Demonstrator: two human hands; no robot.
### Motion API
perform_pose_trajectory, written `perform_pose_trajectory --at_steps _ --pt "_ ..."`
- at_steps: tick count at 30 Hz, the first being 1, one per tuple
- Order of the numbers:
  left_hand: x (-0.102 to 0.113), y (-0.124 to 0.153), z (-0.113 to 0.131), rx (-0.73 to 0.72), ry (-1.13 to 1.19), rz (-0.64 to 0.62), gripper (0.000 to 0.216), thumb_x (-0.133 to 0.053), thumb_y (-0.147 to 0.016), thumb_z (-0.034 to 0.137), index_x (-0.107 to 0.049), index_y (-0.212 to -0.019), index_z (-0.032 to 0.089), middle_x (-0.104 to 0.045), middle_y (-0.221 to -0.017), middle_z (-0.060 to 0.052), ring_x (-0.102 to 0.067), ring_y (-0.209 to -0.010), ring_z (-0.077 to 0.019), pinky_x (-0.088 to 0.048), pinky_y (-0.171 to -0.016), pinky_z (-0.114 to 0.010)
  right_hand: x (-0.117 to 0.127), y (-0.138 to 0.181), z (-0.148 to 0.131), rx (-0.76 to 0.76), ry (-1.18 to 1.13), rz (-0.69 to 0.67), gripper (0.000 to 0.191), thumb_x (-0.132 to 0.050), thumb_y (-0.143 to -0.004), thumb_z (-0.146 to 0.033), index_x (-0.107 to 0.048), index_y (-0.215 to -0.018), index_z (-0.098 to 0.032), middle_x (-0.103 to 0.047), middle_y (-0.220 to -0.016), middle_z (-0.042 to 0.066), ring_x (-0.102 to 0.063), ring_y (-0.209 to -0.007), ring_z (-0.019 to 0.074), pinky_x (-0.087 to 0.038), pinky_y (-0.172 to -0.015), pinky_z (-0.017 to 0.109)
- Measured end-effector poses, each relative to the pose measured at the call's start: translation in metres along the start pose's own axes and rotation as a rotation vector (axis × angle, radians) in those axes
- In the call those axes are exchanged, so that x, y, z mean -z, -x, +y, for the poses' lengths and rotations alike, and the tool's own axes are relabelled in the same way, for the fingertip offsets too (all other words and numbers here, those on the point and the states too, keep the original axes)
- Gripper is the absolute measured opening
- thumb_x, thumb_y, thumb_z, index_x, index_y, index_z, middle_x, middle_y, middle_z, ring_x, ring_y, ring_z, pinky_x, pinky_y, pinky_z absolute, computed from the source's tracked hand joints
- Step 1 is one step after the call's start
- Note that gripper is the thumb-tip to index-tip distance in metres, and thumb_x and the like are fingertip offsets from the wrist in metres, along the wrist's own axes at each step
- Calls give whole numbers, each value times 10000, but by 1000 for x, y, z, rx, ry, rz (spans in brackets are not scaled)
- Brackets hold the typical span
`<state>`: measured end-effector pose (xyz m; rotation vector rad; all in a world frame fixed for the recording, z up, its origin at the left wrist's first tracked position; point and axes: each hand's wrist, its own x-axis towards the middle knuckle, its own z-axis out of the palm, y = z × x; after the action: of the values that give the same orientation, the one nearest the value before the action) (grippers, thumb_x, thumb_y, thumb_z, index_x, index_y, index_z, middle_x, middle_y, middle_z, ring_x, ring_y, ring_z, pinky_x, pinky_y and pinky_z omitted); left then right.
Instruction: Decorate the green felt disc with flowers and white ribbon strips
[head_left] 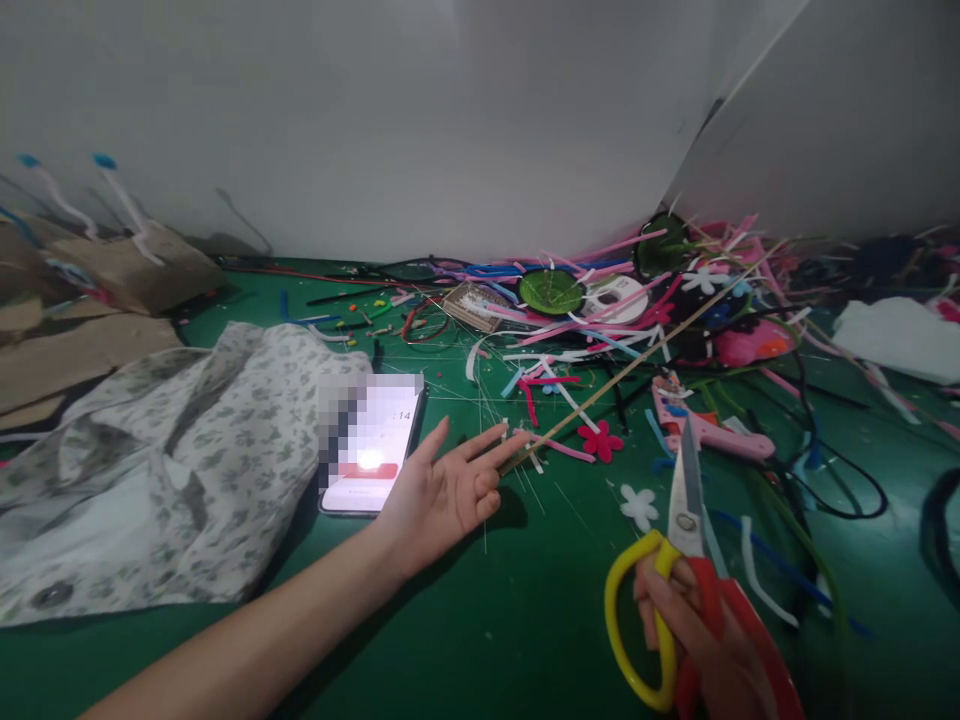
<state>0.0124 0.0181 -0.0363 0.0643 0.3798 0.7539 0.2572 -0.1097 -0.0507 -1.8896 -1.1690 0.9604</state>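
My left hand lies palm up on the green cutting mat, fingers stretched toward the end of a long thin wooden stick whose near tip touches my fingertips. A lit phone rests just left of that hand. My right hand at the lower right grips scissors with yellow and red handles, blades closed and pointing away from me. A red felt flower and a white felt flower lie between the two hands.
A flowered grey cloth is bunched at the left, with cardboard pieces behind it. A heap of felt strips, pipe cleaners, a green disc and a pink glue gun fills the back right. A white wall stands behind.
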Motion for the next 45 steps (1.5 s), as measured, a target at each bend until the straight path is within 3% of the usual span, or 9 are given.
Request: perform_pose_trajectory --at_steps 5,11,25,31,34,36,40,43,45 --pt "0 1 -1 -5 41 -9 553 -360 -944 429 -338 -1375 83 -477 -1392 -188 -594 -596 -83 -540 -606 -243 1 -2 -10 -21 -46 -162 433 -526 -761 -658 -586 -604 -259 -579 -524 20 -573 -476 179 -502 -442 264" --pt "1 3 -1 -16 99 -44 582 -322 -961 423 -252 -1413 63 -464 -1398 -210 -570 -531 -64 -546 -630 -256 -3 -2 -3 -35 -54 -35 454 -543 -747 -671 -597 -646 -233 -585 -558 22 -593 -545 173 -493 -468 238" --pt "-1 3 -1 -23 79 -32 575 -315 -962 430 -266 -1406 67 -437 -1417 -217 -547 -500 -53 -548 -615 -253 -5 2 -10 -34 -50 4 423 -563 -748 -645 -611 -642 -239 -589 -558 31 -580 -531 183 -498 -477 264" --pt "-1 2 -1 -27 45 -20 547 -328 -956 440 -341 -1367 79 -488 -1383 -196 -535 -479 -51 -553 -616 -267 -8 0 -2 -50 -152 -55 426 -575 -749 -638 -575 -667 -220 -534 -546 -3 -549 -524 155 -481 -492 239" --pt "0 1 0 -30 27 1 516 -339 -949 455 -443 -1295 88 -603 -1262 -159 -523 -455 -51 -553 -603 -272 -8 1 10 -107 -186 -7 428 -657 -685 -617 -637 -847 -222 -638 -685 39 -619 -616 202 -520 -518 265" --pt "1 0 0 -27 -2 18 458 -371 -940 457 -562 -1143 94 -709 -1015 -111 -525 -446 -60 -544 -582 -269 -7 2 15 -119 -164 16 434 -679 -671 -604 -658 -881 -225 -673 -756 67 -647 -683 233 -542 -549 279" --pt "1 -1 -3 -66 -160 -16 334 -461 -920 370 -592 -716 139 -579 -547 18 -501 -422 -73 -485 -507 -233 -9 6 11 -57 -161 -39 406 -650 -703 -602 -656 -825 -215 -647 -674 53 -633 -660 229 -531 -553 282" --pt "2 -1 -7 -98 -399 -57 302 -480 -913 323 -564 -679 151 -546 -546 30 -480 -418 -60 -452 -513 -213 -13 11 -4 -37 -199 0 432 -639 -711 -610 -635 -842 -198 -622 -691 35 -610 -653 202 -507 -557 267" --pt "2 0 -9 -144 -617 -98 175 -513 -888 290 -584 -787 166 -584 -640 19 -498 -447 -60 -429 -514 -206 -16 14 -13 -31 -223 32 436 -627 -722 -610 -620 -839 -189 -599 -690 19 -590 -647 180 -486 -558 249"
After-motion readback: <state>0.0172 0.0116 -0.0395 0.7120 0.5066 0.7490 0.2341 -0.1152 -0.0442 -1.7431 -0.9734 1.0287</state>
